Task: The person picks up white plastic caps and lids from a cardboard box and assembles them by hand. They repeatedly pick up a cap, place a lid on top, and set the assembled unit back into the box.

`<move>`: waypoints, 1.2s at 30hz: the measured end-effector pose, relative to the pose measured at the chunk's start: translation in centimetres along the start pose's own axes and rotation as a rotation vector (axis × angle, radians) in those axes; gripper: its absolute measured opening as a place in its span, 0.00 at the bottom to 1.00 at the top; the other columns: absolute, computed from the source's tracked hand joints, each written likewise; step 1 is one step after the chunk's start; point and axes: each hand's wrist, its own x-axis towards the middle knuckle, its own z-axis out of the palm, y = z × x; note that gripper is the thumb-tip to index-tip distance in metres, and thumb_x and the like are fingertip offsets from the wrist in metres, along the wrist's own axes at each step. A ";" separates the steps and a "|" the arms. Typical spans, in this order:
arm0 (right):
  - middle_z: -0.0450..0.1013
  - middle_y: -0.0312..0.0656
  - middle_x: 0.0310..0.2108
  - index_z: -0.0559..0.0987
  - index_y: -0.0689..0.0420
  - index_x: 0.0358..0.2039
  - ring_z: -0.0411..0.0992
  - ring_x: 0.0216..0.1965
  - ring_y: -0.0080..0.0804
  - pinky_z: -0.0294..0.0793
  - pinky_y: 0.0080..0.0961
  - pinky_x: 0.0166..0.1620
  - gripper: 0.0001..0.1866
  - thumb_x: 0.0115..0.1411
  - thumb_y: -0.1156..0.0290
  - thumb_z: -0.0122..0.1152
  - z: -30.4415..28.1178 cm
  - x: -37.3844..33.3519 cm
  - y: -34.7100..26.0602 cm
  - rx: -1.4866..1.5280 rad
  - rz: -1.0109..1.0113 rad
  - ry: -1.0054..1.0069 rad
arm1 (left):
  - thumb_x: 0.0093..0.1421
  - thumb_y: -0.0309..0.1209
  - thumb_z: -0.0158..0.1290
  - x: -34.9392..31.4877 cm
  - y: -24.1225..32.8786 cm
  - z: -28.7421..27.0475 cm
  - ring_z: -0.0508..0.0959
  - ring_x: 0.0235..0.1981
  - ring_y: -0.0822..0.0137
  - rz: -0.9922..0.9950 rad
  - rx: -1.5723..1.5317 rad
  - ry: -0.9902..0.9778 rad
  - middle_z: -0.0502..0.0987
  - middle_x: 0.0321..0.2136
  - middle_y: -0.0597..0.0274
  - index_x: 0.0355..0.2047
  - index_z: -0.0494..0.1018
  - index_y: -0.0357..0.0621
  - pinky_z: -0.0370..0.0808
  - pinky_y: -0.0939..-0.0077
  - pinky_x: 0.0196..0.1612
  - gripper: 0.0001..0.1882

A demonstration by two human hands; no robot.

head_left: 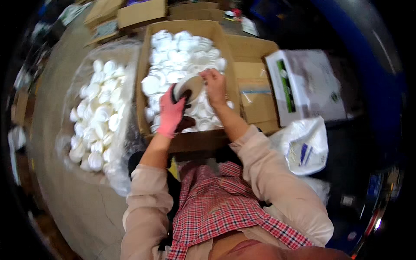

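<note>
A white round lid [193,88] with a beige inner face is tilted over the big cardboard box [229,65]. My left hand [169,110], in a pink glove with a dark palm, grips it from the left. My bare right hand [215,86] has its fingers pinched together at the lid's upper right edge; the fingertips are too blurred to show whether they hold anything else. Beneath both hands, a heap of white round lids [173,56] fills the box.
Left of the box, a clear plastic bag [132,125] holds several white lids. On the right stand a white printed carton [312,86] and an open white bag [318,134] with purple strips inside. Other cardboard boxes [141,14] are at the far side.
</note>
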 end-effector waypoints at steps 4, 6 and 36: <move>0.69 0.39 0.29 0.71 0.61 0.32 0.73 0.30 0.32 0.76 0.28 0.37 0.12 0.68 0.65 0.47 -11.8 3.6 1.6 0.536 0.080 0.559 | 0.50 0.25 0.63 -3.0 -1.8 -0.4 0.76 0.45 0.57 0.182 -0.099 -0.133 0.76 0.42 0.47 0.50 0.71 0.33 0.71 0.66 0.51 0.26; 0.70 0.39 0.32 0.71 0.61 0.35 0.74 0.30 0.29 0.75 0.25 0.36 0.10 0.69 0.67 0.45 -18.1 1.8 -3.9 0.002 -0.160 0.417 | 0.52 0.27 0.62 -0.9 -6.4 -1.1 0.80 0.37 0.60 0.185 -0.026 0.137 0.78 0.42 0.50 0.52 0.70 0.33 0.75 0.71 0.45 0.26; 0.77 0.52 0.29 0.79 0.61 0.25 0.75 0.31 0.50 0.74 0.39 0.37 0.10 0.46 0.68 0.68 1.7 -2.8 17.9 -0.961 0.130 -1.086 | 0.49 0.26 0.67 1.4 -3.8 -7.3 0.74 0.50 0.63 0.276 -0.824 -0.168 0.72 0.50 0.53 0.61 0.59 0.41 0.72 0.68 0.53 0.41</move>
